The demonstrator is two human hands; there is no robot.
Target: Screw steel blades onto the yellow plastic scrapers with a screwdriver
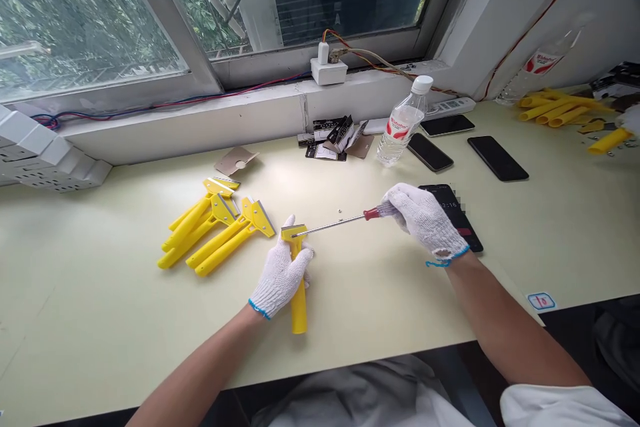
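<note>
My left hand (pixel 283 273), in a white knit glove, is closed around a yellow scraper (pixel 299 310) with its head pointing away from me and its handle toward the table's front edge. My right hand (pixel 417 217), gloved too, grips a screwdriver (pixel 377 212) with a red and clear handle. Its long shaft runs left, and the tip lies at the scraper's head; whether it sits in a screw I cannot tell. Left of my left hand lie several more yellow scrapers (pixel 215 230) with metal blades. Tiny screws (pixel 340 211) rest on the table beyond the shaft.
A dark phone (pixel 473 237) lies beneath and beside my right wrist. Further back are more phones (pixel 497 158), a water bottle (pixel 400 123), black-and-white packaging (pixel 333 139) and a brown card piece (pixel 235 160). White boxes (pixel 50 153) stand at left; other yellow handles (pixel 565 107) lie far right.
</note>
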